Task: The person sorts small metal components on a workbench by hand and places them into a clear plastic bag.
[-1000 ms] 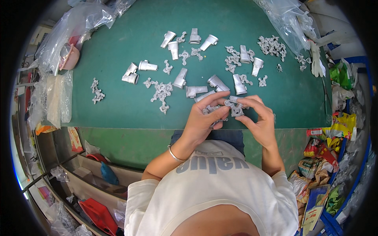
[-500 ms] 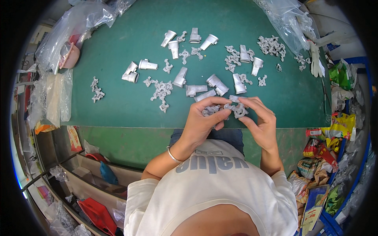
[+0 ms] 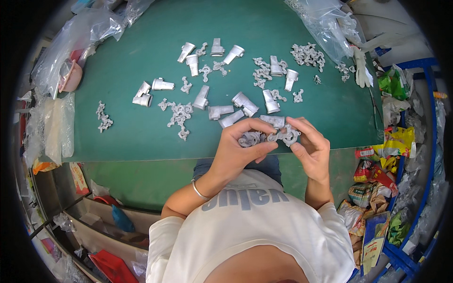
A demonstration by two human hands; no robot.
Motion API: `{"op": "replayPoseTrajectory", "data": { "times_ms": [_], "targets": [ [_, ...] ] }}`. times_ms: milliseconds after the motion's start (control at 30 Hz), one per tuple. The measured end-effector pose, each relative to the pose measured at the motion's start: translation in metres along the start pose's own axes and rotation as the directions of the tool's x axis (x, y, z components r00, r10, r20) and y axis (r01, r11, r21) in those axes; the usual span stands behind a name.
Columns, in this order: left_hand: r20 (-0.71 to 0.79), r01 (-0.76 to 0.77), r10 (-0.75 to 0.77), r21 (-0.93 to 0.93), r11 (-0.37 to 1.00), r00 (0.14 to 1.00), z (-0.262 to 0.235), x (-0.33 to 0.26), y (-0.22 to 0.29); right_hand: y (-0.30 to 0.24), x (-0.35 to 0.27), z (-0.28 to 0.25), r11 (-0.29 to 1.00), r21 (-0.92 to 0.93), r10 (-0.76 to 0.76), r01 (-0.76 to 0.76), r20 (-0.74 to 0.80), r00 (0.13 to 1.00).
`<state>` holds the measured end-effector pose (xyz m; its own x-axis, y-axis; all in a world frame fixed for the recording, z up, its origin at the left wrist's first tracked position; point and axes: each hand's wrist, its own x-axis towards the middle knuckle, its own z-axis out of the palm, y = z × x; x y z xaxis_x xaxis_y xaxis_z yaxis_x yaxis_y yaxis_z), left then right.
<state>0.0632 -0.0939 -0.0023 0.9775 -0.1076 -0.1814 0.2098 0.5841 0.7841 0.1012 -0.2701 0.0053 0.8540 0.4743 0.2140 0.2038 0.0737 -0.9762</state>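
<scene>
Small grey metal ring-shaped castings (image 3: 250,138) are bunched in my left hand (image 3: 233,146), whose thumb and fingers are closed round them. Between the two hands, a lobed ring casting (image 3: 291,135) is pinched by the thumb and fingertips of my right hand (image 3: 315,151). Its near end meets my left fingertips. Both hands are above the table's front edge. Just beyond them on the table lies a silvery tube-shaped metal part (image 3: 272,121), partly covered by my fingers.
On the green table (image 3: 141,137) lie several tube-shaped metal parts (image 3: 245,104) and loose clusters of castings (image 3: 179,115). A bigger pile of castings (image 3: 307,55) sits at the far right, near a white glove (image 3: 362,68) and plastic bags (image 3: 325,23). At left is a pink container (image 3: 71,78).
The view has shifted, so the table and its parts appear farther left. Both hands stay together at the table edge, with the ring casting still between them, turned slightly.
</scene>
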Motion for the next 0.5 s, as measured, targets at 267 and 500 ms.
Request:
{"op": "replayPoseTrajectory", "data": {
  "times_ms": [267, 500],
  "targets": [
    [-0.012, -0.017, 0.019, 0.112, 0.994, 1.0, -0.006, -0.01, 0.001, 0.0, -0.004, 0.008, 1.0, -0.009, 0.016, -0.016, -0.01, 1.0],
    [-0.039, 0.101, -0.096, 0.167, 0.981, 0.995, -0.01, -0.008, -0.011, 0.013, -0.02, 0.012, 0.989, -0.107, 0.083, -0.106, -0.204, 0.975]
  ]
}}
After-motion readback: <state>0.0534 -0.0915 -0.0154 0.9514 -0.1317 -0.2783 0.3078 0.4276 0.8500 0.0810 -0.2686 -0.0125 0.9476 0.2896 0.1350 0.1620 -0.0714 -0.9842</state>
